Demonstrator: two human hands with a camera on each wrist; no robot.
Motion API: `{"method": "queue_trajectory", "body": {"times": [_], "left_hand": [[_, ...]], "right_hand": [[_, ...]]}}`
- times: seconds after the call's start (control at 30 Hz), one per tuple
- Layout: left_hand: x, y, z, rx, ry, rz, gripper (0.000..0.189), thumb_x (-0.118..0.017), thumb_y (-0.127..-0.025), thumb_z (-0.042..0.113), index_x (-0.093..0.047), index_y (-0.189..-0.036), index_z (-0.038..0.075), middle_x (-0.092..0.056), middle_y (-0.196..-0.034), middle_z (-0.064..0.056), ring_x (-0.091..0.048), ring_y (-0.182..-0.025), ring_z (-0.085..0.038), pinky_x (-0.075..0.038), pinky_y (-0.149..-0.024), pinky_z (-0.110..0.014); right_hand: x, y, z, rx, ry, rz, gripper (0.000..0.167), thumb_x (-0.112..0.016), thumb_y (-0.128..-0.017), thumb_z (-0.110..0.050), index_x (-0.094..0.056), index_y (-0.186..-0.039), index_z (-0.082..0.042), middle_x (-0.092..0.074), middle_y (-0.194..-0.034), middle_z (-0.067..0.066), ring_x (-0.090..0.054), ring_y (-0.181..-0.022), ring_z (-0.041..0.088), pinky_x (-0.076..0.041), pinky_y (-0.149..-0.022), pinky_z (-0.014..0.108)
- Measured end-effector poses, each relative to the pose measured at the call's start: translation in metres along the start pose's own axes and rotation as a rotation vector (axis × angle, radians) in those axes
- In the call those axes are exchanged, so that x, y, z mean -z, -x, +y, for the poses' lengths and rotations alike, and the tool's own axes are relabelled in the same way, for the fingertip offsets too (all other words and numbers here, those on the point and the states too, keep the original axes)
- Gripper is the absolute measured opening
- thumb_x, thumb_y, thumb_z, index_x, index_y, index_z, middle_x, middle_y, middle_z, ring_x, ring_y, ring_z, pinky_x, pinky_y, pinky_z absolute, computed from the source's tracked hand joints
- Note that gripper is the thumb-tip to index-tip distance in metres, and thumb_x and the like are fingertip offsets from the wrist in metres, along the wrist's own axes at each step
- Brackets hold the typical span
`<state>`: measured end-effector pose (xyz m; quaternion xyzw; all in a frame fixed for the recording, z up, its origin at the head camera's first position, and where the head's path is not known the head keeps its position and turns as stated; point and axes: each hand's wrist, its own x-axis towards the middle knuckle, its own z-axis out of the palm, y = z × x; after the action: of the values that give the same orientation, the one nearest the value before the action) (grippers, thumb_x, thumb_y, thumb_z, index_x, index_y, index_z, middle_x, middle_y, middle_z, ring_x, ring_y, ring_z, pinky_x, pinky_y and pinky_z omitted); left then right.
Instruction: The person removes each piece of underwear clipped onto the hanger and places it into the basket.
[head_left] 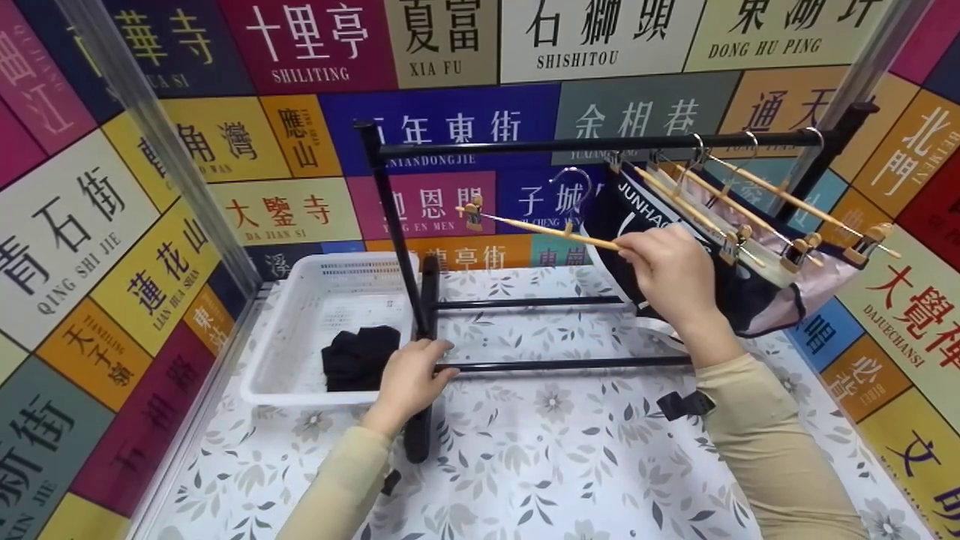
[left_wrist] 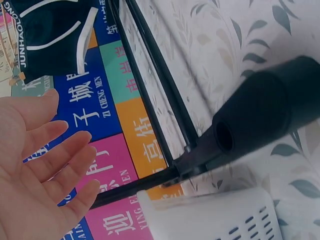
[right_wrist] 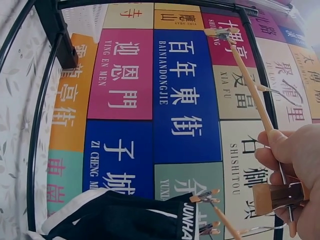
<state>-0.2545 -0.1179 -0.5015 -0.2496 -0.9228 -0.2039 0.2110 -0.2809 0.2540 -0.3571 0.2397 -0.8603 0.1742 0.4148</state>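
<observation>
My right hand (head_left: 667, 274) pinches one end of a wooden clip hanger (head_left: 540, 229). Its metal hook points up, and no garment hangs from its clips. This hanger (right_wrist: 250, 87) slants in front of the rack's top bar in the right wrist view. My left hand (head_left: 409, 379) is at the foot of the left upright of the black garment rack (head_left: 525, 146). In the left wrist view the left hand (left_wrist: 55, 170) has its fingers loosely extended, overlapping the upright. Dark briefs (head_left: 619, 214) with a lettered waistband hang just behind my right hand.
More wooden hangers (head_left: 780, 199) with clipped garments crowd the rack's right end. Left of the rack, a white plastic basket (head_left: 281, 337) contains a crumpled black cloth (head_left: 361, 358). A small black object (head_left: 684, 405) lies on the flower-patterned table (head_left: 555, 450). Colourful sign-printed walls enclose the table.
</observation>
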Motion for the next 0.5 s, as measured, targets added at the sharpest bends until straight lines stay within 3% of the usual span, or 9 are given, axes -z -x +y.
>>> {"method": "queue_trajectory", "body": {"times": [0.27, 0.5], "left_hand": [[-0.008, 0.003, 0.012, 0.026, 0.049, -0.031, 0.036, -0.079, -0.083, 0.024, -0.069, -0.114, 0.009, -0.07, -0.106, -0.009, -0.065, -0.094, -0.031, -0.051, -0.08, -0.048], [-0.015, 0.007, 0.02, 0.01, 0.053, -0.003, 0.034, -0.079, -0.083, 0.025, -0.068, -0.112, 0.01, -0.071, -0.103, -0.007, -0.065, -0.092, -0.031, -0.051, -0.079, -0.049]], "right_hand": [[-0.005, -0.016, -0.005, 0.028, 0.005, 0.004, 0.008, -0.072, -0.09, -0.011, -0.076, -0.097, -0.008, -0.073, -0.087, 0.009, -0.058, -0.078, 0.034, -0.046, -0.067, 0.045], [-0.013, -0.027, -0.01, 0.045, 0.001, 0.015, 0.008, -0.072, -0.09, -0.012, -0.076, -0.096, -0.009, -0.072, -0.085, 0.009, -0.057, -0.076, 0.035, -0.045, -0.066, 0.045]]}}
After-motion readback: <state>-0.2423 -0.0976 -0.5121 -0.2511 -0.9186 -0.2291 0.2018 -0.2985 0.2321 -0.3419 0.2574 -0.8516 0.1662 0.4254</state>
